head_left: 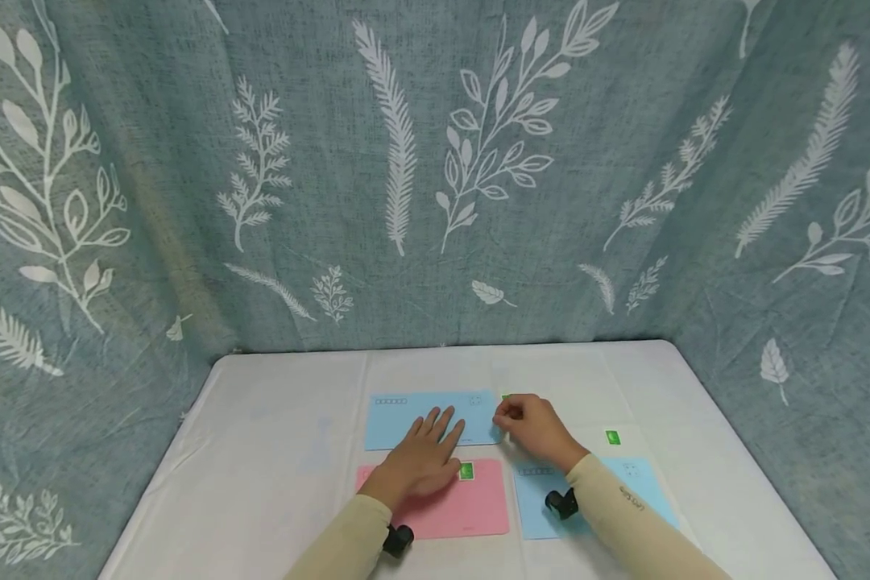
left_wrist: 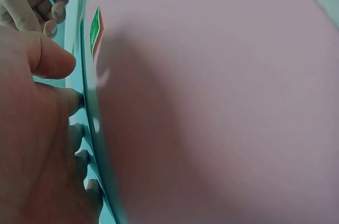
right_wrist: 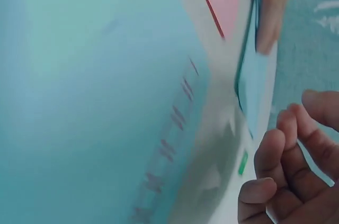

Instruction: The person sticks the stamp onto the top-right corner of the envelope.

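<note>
My left hand (head_left: 424,459) rests with spread fingers on the upper blue envelope (head_left: 391,419). Its palm and wrist are over the pink envelope (head_left: 478,507), which bears a green stamp (head_left: 466,471) near its top edge. By the right end of the upper blue envelope is my right hand (head_left: 536,427), its fingers loosely bent and nothing visible between fingertips and thumb in the right wrist view. A small green stamp (right_wrist: 242,163) lies on the table near those fingers; in the head view the hand mostly hides it.
Under my right forearm lies another blue envelope (head_left: 638,479), partly covered. One more green stamp (head_left: 613,437) is on the white table (head_left: 261,451) above that envelope. A patterned grey-blue curtain (head_left: 420,290) hangs around the table's back and sides.
</note>
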`<state>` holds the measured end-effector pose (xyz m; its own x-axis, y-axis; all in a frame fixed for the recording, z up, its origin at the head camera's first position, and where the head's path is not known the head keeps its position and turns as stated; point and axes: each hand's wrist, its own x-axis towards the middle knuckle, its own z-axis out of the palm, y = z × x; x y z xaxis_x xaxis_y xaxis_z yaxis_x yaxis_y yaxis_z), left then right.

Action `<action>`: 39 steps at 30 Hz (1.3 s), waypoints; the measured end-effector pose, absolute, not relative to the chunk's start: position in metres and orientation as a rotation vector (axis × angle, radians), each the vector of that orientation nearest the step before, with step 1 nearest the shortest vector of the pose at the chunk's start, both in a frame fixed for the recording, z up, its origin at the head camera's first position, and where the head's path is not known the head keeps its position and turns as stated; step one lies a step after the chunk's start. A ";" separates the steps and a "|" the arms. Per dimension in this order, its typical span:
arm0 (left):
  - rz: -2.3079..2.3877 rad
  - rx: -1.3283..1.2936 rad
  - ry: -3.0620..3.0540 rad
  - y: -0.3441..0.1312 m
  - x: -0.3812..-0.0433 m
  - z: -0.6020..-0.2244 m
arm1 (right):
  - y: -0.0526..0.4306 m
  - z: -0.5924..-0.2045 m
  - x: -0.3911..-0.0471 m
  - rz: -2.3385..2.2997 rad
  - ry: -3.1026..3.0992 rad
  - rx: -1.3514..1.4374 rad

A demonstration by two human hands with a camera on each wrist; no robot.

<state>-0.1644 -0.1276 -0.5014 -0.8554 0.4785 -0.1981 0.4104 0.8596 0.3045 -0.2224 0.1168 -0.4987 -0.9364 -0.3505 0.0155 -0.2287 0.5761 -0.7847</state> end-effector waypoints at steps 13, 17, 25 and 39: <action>0.419 0.626 2.776 -0.128 -0.166 -0.501 | 0.143 -0.501 -0.262 -1.276 2.756 -0.207; 0.443 0.590 2.772 -0.125 -0.167 -0.495 | 0.144 -0.507 -0.270 -1.272 2.760 -0.196; 0.440 0.573 2.778 -0.122 -0.167 -0.495 | 0.139 -0.515 -0.279 -1.161 2.822 -0.231; 0.429 0.557 2.783 -0.119 -0.167 -0.494 | 0.131 -0.518 -0.281 -0.991 2.898 -0.311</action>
<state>-0.1667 -0.1187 -0.4936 -0.8895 0.4093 -0.2033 0.3291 0.8823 0.3364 -0.2809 0.1313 -0.5179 -0.9776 -0.2103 0.0062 -0.1700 0.7724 -0.6119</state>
